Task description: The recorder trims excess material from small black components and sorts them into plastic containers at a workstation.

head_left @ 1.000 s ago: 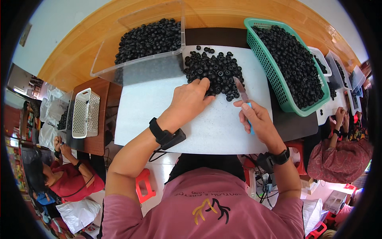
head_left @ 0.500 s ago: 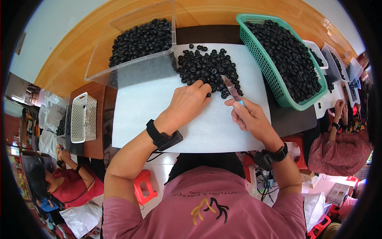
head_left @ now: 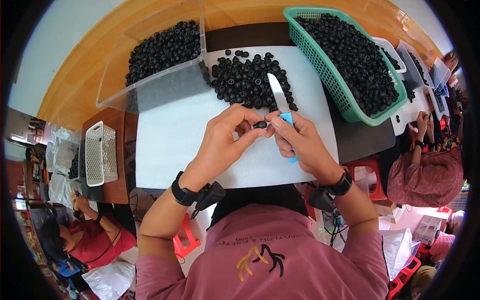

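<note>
My left hand (head_left: 227,137) pinches one small black round fruit (head_left: 261,124) between thumb and fingers, above a white cutting board (head_left: 170,135). My right hand (head_left: 300,140) grips a small knife with a blue handle (head_left: 287,120); its pale blade (head_left: 276,90) points away from me, and the thumb touches the same fruit. Both hands meet over the board's middle. Just beyond them lies a loose pile of the black fruits (head_left: 247,80) on the board.
A clear plastic tub (head_left: 150,85) of black fruits stands at the far left, a green mesh basket (head_left: 345,105) full of them at the far right. A white perforated basket (head_left: 101,152) sits on a side table to the left. Other people work at right and lower left.
My left hand has left the pile and come back toward me with one fruit. My right hand, with the knife, moved in to meet it.
</note>
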The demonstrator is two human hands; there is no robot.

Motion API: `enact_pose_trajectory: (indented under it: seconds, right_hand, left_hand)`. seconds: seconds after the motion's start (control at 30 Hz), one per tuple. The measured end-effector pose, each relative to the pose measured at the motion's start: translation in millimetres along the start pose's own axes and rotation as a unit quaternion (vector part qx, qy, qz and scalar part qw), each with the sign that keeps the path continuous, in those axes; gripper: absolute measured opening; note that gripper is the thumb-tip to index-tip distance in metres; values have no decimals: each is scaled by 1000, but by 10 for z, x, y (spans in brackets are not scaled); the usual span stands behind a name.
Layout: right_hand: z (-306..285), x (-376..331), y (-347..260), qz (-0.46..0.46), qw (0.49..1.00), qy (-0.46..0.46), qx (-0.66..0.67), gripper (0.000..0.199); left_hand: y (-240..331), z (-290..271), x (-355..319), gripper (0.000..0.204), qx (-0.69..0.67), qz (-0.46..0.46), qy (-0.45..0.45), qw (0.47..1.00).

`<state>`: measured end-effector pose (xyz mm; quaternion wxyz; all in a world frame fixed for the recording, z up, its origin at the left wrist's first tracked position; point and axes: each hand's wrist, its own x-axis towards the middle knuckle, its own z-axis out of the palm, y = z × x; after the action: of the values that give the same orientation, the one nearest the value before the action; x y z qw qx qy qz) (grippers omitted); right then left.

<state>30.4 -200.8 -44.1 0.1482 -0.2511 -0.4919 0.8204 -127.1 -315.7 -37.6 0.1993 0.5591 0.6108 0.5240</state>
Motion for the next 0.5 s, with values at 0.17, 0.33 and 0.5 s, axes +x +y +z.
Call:
enact_pose_trajectory:
  seconds: [0.17,0.33,0.5]
  right_hand:
    - [69,-20,8,-2,1000,-4,-2,24]
    - [50,-26,-31,-16,998,6,-53,20]
    - [120,-50,-70,-113,977,-8,-183,20]
  left_hand:
    - [-11,65,-106,19,13,28,41,999]
    - [-68,124,-195,19,-28,44,62,997]
    - [-36,172,-268,23,-293,-144,71,943]
